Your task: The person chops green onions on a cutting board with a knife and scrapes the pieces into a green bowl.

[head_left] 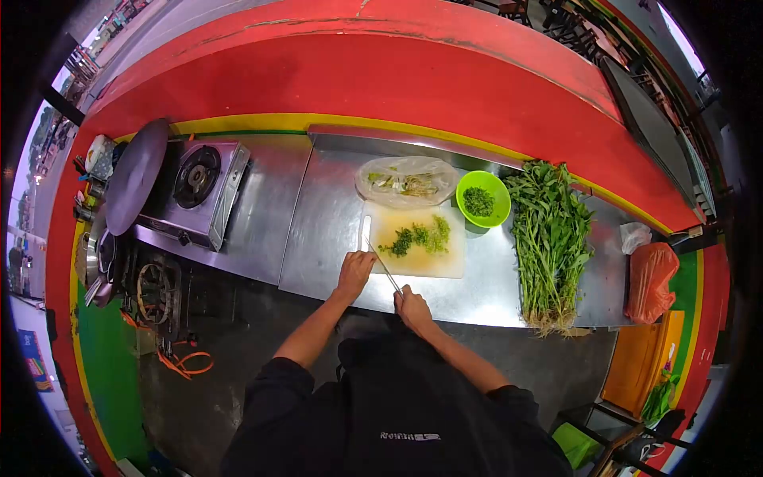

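My right hand is wrapped round the handle of a knife, whose thin blade points up and left over the near left part of a white cutting board. My left hand is closed beside the blade at the board's lower left edge; what its fingers hold, if anything, is too small to tell. Chopped greens lie in a loose row on the board. Behind the board are a clear plastic bag with stalks inside and a green bowl holding chopped greens.
A large bunch of leafy greens lies right of the bowl on the steel counter. Farther right is a red plastic bag. A gas stove and a large round lid stand left. A red wall runs behind.
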Demonstrator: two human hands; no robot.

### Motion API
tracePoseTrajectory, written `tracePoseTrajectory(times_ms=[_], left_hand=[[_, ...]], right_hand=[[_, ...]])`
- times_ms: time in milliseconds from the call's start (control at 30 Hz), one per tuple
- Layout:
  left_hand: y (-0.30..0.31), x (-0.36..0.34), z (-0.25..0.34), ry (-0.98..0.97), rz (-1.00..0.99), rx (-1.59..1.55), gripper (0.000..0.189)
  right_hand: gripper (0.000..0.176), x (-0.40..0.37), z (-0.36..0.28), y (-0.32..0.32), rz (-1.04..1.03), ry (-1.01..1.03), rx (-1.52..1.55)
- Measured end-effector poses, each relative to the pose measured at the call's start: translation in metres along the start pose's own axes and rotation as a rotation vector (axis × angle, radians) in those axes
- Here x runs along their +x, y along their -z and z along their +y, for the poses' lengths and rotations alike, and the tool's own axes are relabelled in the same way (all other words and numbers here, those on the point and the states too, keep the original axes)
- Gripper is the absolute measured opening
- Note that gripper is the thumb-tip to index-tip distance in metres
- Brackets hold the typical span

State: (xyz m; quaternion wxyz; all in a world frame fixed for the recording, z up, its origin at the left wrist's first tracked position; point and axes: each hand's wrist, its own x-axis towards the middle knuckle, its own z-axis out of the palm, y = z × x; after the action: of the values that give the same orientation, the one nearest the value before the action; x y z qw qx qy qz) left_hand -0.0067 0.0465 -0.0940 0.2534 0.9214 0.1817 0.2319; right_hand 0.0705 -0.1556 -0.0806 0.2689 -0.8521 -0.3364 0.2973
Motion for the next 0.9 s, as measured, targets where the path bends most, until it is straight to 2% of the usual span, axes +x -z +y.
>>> tracePoseTrajectory(times_ms=[167, 333, 500, 600, 633, 900], left_hand=[[0.002, 0.001, -0.003, -0.051, -0.007, 0.007, 0.007], [0.002, -0.005, -0.002, 0.057, -0.011, -0.035, 0.007], [-0.001, -0.007, -0.003, 0.031, 0.045, -0.055, 0.007], [-0.003, -0.007, -0.005, 0.044, 0.003, -0.04, 0.007], [-0.002, -0.008, -0.004, -0.001, 0.042, -0.036, 0.007], [-0.005, -0.006, -0.004, 0.0, 0.029, -0.056, 0.006]], right_hand=[[0.031, 0.012, -0.009, 0.0, -0.005, -0.001, -0.082], [0.039, 0.009, -0.001, 0.007, 0.041, -0.021, 0.054], [0.034, -0.003, 0.002, 0.008, -0.018, -0.034, 0.056], [0.034, -0.004, 0.003, 0.006, -0.023, -0.028, 0.043], [0.034, -0.003, 0.004, 0.005, -0.015, -0.019, 0.037], [0.032, -0.003, 0.003, 0.003, 0.027, 0.037, -0.031]])
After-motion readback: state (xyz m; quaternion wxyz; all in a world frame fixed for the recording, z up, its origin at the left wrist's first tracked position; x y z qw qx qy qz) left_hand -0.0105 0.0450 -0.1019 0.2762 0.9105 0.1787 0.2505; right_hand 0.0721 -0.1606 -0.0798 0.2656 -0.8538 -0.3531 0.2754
